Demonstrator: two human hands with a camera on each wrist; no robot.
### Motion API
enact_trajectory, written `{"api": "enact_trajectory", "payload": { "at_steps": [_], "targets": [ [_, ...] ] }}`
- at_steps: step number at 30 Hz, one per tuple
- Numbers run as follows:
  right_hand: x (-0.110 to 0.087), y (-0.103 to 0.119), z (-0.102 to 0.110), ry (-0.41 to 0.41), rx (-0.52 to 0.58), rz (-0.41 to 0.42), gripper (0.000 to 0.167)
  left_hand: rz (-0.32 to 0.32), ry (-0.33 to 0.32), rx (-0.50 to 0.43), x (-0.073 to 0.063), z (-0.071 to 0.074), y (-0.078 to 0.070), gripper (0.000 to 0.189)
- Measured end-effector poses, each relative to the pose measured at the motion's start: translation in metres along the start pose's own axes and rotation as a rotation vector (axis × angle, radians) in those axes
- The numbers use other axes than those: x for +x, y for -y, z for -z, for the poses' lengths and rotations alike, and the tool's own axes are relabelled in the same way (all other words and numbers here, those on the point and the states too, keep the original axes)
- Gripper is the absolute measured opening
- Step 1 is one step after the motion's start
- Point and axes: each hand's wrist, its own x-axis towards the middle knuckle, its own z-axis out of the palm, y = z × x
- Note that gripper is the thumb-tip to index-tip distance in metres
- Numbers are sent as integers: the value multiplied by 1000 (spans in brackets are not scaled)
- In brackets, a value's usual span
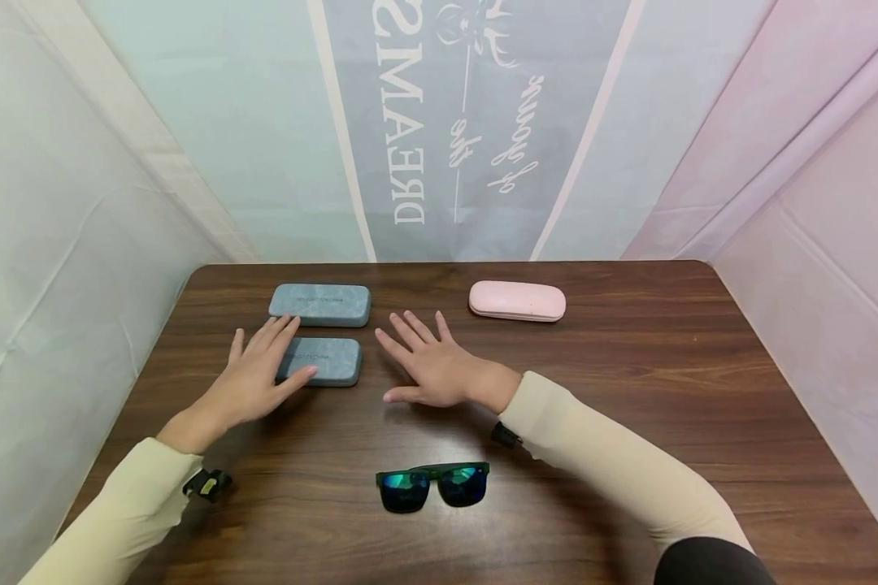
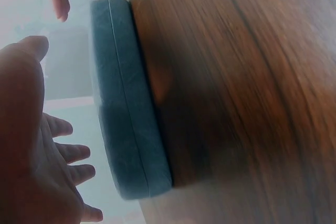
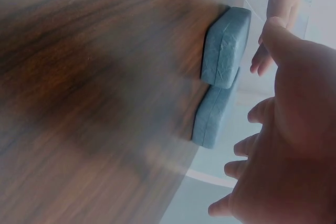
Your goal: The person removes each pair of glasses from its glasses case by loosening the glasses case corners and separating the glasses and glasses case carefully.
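Note:
Two blue glasses cases lie closed on the left half of the table, one behind the other. Over the left end of the nearer blue case (image 1: 332,361) my left hand (image 1: 254,378) hovers palm down, fingers spread, hiding part of it. Its fingertips overlap the front edge of the farther blue case (image 1: 322,302) in the head view. My right hand (image 1: 439,370) is to the right of both cases, fingers stretched out and holding nothing. In the left wrist view, the side of a blue case (image 2: 128,103) shows beside the left fingers (image 2: 76,153).
Sunglasses (image 1: 462,486) with dark green frames and mirrored lenses lie folded near the front of the table. A closed pink glasses case (image 1: 517,301) sits at the back, right of centre. A printed curtain (image 1: 454,236) hangs behind the wooden table's back edge.

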Motion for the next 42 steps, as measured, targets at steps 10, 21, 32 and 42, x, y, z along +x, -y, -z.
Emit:
{"api": "enact_trajectory", "payload": {
  "at_steps": [10,21,32,42],
  "targets": [
    [9,5,-4,2,-11,1,91,30,-12,-36,-13,0,20,86],
    [21,12,-4,9,-11,-3,91,-3,-50,-67,-20,1,39,87],
    [35,23,-8,28,14,1,93,12,-22,-116,-21,3,47,102],
    [48,24,-14,21,82,14,91,0,-6,-140,-11,-3,55,107]
  ]
}}
